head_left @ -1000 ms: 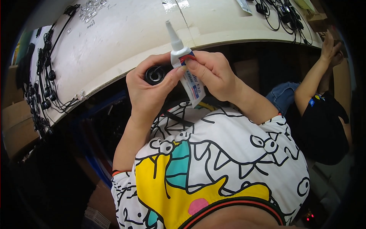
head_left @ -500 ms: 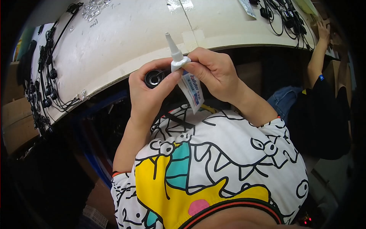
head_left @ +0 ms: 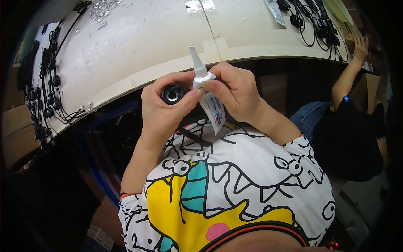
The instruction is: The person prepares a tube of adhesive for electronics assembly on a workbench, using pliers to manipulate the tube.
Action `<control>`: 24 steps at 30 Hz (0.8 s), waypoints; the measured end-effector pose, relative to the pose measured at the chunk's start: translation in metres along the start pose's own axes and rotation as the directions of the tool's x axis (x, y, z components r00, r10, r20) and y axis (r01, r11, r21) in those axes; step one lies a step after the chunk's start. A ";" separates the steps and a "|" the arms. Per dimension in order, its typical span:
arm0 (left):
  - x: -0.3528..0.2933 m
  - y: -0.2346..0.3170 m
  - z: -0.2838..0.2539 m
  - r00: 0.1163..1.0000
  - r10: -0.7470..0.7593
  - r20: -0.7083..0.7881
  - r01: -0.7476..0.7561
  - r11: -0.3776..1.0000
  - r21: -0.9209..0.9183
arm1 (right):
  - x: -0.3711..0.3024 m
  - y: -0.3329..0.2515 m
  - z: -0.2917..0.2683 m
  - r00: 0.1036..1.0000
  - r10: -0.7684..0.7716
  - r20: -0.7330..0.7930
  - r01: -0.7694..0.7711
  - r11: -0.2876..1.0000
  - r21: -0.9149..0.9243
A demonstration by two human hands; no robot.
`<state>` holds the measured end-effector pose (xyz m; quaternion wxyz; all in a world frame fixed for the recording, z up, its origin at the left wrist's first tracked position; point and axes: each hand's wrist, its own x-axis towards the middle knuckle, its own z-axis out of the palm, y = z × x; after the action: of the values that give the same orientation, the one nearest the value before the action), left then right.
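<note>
Tube [head_left: 214,112] is pinched just under its nozzle [head_left: 198,64] by the right hand [head_left: 237,91], printed part hanging below that grip. Left hand [head_left: 156,110] is curled round a black cylinder [head_left: 166,96], thumb maybe touching the tube too, kinda hard to see.

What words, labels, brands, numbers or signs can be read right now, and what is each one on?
I won't copy out wording, but this is where print shows:
White tube: blue lettering and a blue block, partly covered by the right hand; small print too blurred to read.
White table: handwritten marks near the clear pieces, too small to read.
Pale packet: any print too blurred to read.
</note>
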<state>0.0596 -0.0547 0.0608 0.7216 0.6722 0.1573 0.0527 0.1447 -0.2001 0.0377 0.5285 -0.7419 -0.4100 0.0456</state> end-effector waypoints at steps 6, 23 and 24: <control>-0.001 0.004 0.000 0.994 -0.075 0.081 0.073 0.997 0.022 | -0.004 0.010 -0.001 0.969 -0.240 -0.062 0.235 0.968 -0.088; -0.003 -0.002 0.010 0.994 0.066 0.082 -0.070 0.996 0.047 | -0.010 0.012 0.001 0.965 -0.234 -0.119 0.241 0.970 0.042; -0.003 -0.001 0.010 0.994 0.065 0.083 -0.069 0.997 0.045 | -0.011 0.012 0.001 0.965 -0.225 -0.134 0.235 0.970 0.063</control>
<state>0.0593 -0.0654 0.0605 0.7088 0.6958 0.1064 0.0459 0.1438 -0.2075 0.0234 0.5839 -0.6692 -0.4572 -0.0470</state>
